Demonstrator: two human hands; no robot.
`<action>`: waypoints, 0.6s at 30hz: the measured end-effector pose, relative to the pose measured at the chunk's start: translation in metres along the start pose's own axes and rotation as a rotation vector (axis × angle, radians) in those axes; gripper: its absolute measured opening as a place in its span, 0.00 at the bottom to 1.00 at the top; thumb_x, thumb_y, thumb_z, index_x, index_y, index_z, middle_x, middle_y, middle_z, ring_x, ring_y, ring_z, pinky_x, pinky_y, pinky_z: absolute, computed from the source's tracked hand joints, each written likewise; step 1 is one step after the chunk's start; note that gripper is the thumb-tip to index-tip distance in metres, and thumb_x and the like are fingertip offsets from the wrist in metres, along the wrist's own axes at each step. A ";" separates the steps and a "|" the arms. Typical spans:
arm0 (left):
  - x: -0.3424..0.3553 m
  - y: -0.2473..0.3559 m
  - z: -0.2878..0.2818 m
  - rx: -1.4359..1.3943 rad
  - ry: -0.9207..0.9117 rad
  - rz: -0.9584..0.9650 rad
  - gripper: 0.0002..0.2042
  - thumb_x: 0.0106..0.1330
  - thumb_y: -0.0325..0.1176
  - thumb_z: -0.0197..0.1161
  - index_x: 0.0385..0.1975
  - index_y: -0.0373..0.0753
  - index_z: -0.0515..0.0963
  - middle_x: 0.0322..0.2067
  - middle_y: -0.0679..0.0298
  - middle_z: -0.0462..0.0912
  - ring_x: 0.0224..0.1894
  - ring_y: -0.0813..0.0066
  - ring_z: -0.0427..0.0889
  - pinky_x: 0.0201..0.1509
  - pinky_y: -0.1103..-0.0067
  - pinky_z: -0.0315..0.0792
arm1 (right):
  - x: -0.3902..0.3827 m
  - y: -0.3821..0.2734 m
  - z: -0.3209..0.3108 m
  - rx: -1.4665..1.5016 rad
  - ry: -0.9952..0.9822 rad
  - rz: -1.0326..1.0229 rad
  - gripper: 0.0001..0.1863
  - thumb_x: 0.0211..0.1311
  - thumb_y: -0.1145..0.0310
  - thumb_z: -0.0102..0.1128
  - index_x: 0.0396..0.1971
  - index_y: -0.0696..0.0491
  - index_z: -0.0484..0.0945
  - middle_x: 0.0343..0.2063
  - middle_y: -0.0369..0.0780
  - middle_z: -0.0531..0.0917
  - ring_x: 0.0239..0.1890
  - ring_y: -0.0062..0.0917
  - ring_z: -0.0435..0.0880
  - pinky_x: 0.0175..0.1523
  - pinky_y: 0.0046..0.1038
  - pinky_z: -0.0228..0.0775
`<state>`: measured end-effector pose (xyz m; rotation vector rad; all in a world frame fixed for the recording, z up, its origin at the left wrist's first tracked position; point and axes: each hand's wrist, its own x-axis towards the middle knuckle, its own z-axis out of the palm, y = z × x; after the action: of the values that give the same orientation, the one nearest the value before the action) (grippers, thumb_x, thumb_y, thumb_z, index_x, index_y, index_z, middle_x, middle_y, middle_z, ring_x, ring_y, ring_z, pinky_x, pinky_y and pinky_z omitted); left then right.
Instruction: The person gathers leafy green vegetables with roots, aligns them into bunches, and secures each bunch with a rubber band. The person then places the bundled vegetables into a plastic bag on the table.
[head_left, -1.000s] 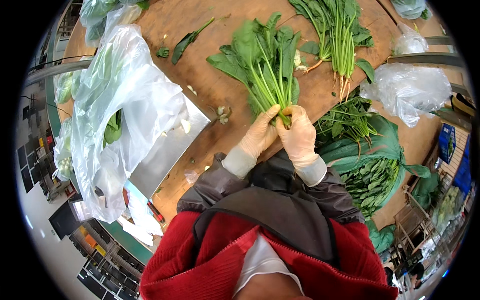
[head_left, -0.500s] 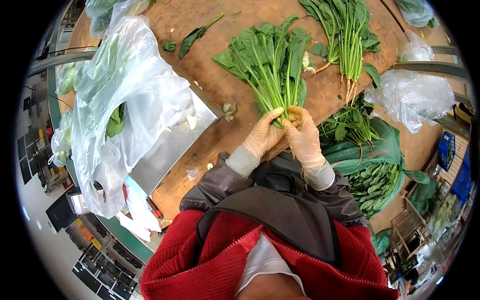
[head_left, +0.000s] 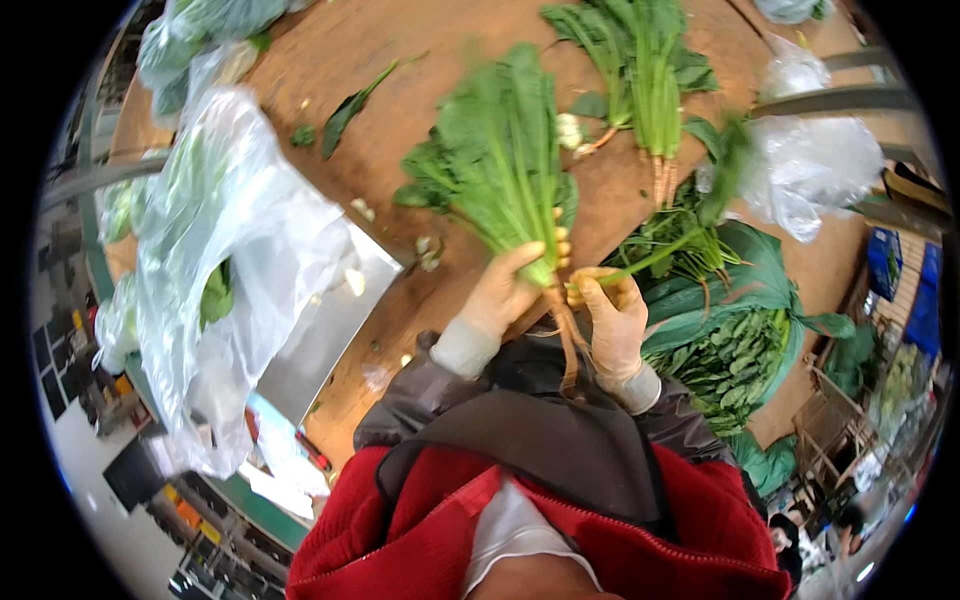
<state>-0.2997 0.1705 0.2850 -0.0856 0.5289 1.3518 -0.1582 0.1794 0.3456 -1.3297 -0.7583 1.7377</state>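
The left hand (head_left: 505,285), in a pale glove, has its fingers curled closed around the stem bases of a leafy green bunch (head_left: 500,150), which is held over the near edge of the wooden bench (head_left: 390,145), leaves toward the far side and orange roots (head_left: 565,325) hanging below the grip. The right hand (head_left: 615,315), gloved too, pinches a single leafy stem (head_left: 660,250) between thumb and fingers, just beside the bunch, its leaf slanting out past the bench's right edge. Along the bench's left edge, a cloudy plastic bag (head_left: 270,200) with green leaves inside lies partly over a metal sheet (head_left: 310,345). Beyond the right edge, a green sack (head_left: 765,262) is filled with leaves (head_left: 725,360), and rooted greens (head_left: 690,245) lie on top of it; a crumpled clear bag (head_left: 815,170) is near, its contents impossible to tell. Another bunch (head_left: 655,90) near the right edge is cut off at the top of the view. Motion blurs the single stem's leaf, and the bunch hides some left fingers.
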 end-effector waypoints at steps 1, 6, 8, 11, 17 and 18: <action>-0.002 0.007 0.008 0.045 -0.011 0.032 0.28 0.54 0.27 0.60 0.57 0.32 0.60 0.42 0.57 0.76 0.42 0.68 0.77 0.47 0.73 0.72 | 0.000 -0.006 -0.010 0.031 0.038 -0.050 0.07 0.58 0.75 0.56 0.35 0.61 0.72 0.30 0.40 0.79 0.29 0.20 0.77 0.34 0.19 0.72; 0.004 0.032 0.022 -0.012 -0.132 0.112 0.32 0.51 0.26 0.64 0.58 0.34 0.59 0.41 0.58 0.76 0.41 0.68 0.77 0.46 0.75 0.73 | 0.030 -0.036 -0.082 0.003 0.167 0.333 0.23 0.60 0.56 0.55 0.41 0.64 0.72 0.30 0.42 0.80 0.28 0.23 0.78 0.33 0.20 0.71; 0.011 0.033 0.017 -0.059 -0.063 0.087 0.28 0.55 0.27 0.63 0.57 0.35 0.61 0.40 0.59 0.77 0.40 0.70 0.77 0.44 0.77 0.74 | 0.056 -0.026 -0.107 -0.542 0.168 0.382 0.22 0.59 0.57 0.56 0.42 0.63 0.73 0.30 0.40 0.79 0.25 0.22 0.78 0.30 0.19 0.70; 0.019 0.030 -0.008 -0.153 0.058 0.010 0.25 0.57 0.27 0.61 0.55 0.35 0.64 0.39 0.61 0.77 0.40 0.72 0.77 0.43 0.77 0.74 | 0.109 -0.033 -0.091 -0.640 0.279 -0.267 0.17 0.58 0.66 0.57 0.44 0.61 0.73 0.31 0.38 0.79 0.28 0.19 0.77 0.33 0.17 0.69; 0.017 0.030 0.001 -0.037 0.070 0.097 0.24 0.56 0.26 0.61 0.54 0.34 0.64 0.39 0.60 0.77 0.39 0.71 0.76 0.44 0.76 0.73 | 0.208 -0.046 -0.037 -1.336 0.387 -0.540 0.36 0.43 0.57 0.67 0.52 0.57 0.63 0.45 0.49 0.72 0.49 0.41 0.70 0.53 0.35 0.63; 0.016 0.033 0.002 -0.026 0.066 0.104 0.24 0.56 0.26 0.61 0.54 0.34 0.64 0.39 0.60 0.77 0.39 0.71 0.76 0.44 0.76 0.73 | 0.215 -0.050 -0.045 -1.205 0.367 -0.535 0.36 0.43 0.57 0.67 0.51 0.57 0.63 0.45 0.50 0.73 0.49 0.41 0.71 0.52 0.36 0.64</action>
<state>-0.3280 0.1935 0.2876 -0.1257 0.5783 1.4616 -0.1299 0.3901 0.2719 -1.8434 -1.8530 0.4852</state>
